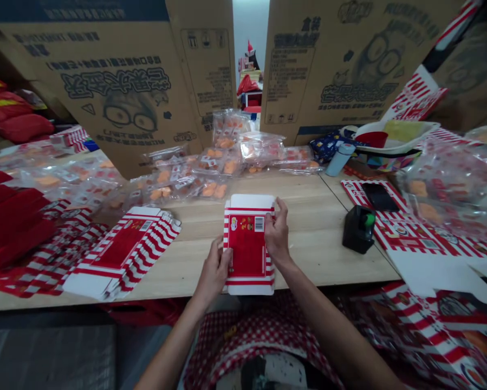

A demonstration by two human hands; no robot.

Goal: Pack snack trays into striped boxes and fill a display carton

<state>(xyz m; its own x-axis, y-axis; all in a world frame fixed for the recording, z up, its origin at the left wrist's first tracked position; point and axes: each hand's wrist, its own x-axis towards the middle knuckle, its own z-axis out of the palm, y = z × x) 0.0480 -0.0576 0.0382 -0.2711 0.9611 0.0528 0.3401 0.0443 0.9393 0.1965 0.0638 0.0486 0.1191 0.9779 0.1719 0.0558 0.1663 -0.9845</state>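
A red-and-white striped carton (246, 246) with a barcode and white end flaps is held in front of me at the table's front edge. My left hand (216, 265) grips its lower left side, thumb on the printed face. On the upper right side, my right hand (278, 230) holds it with the thumb over the face. The fingers behind the carton are partly hidden. To the left lies a fanned stack of similar flat cartons (123, 244).
Clear plastic packs with orange pieces (214, 189) line the table's back, before large cardboard boxes (125, 86). At right are a black tape dispenser (357, 230), a phone (379, 196), a light blue bottle (341, 160) and more striped cartons (422, 238).
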